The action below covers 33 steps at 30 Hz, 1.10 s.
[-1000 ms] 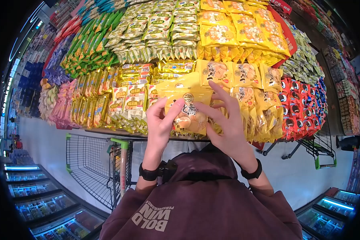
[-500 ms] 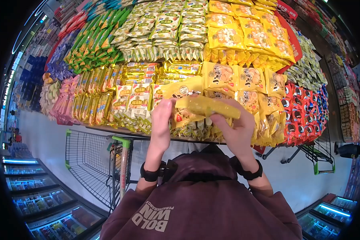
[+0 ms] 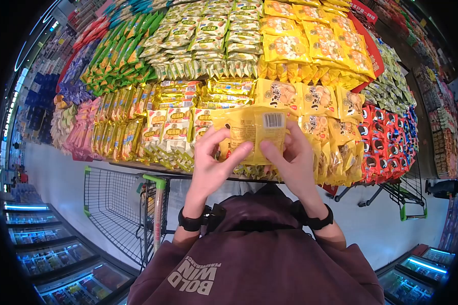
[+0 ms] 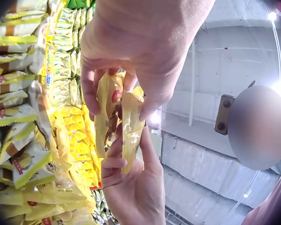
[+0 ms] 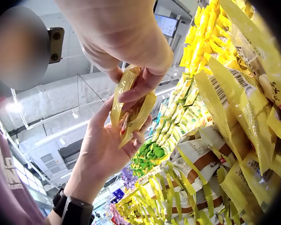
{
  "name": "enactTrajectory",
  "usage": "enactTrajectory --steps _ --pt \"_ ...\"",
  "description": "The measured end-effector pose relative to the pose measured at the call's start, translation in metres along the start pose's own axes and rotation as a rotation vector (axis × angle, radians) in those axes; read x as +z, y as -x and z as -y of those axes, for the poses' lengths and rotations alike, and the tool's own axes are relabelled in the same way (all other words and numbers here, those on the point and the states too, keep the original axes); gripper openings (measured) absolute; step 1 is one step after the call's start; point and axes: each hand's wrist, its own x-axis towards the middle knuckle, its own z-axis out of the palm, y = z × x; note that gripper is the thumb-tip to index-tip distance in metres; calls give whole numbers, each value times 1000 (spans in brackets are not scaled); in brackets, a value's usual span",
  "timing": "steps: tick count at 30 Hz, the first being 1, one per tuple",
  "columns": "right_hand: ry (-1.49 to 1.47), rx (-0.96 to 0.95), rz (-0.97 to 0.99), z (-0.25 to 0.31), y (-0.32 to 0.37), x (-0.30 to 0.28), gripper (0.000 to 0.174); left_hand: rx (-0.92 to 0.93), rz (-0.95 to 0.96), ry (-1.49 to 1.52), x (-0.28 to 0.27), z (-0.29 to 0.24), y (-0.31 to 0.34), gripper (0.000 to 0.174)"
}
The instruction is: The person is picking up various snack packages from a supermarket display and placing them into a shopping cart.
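Note:
Two yellow snack bags are held up, one close behind the other, before the display. The nearer bag (image 3: 262,134) shows its back, with a barcode and small print. Part of the rear bag (image 3: 221,120) peeks out at its left; in the left wrist view the rear bag (image 4: 107,105) stands apart from the nearer one, with a gap between. My left hand (image 3: 207,160) grips the left side, thumb on the nearer bag and fingers behind. My right hand (image 3: 294,162) pinches the nearer bag's lower right, thumb in front and fingers behind.
Similar yellow bags (image 3: 318,99) stand in rows just beyond my hands, beside white-and-gold packs (image 3: 163,124). Red packs (image 3: 379,142) fill the right side. A shopping cart (image 3: 114,198) stands at the left front, and another cart (image 3: 409,195) at the right.
The front bag has turned over from its printed front, through edge-on in my right hand, to its barcode side. My left hand has come back round its left side.

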Motion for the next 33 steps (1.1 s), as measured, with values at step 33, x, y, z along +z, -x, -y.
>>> enactTrajectory --steps 33 --pt "741 -739 48 12 -3 -12 32 -402 -14 296 -5 -6 12 67"
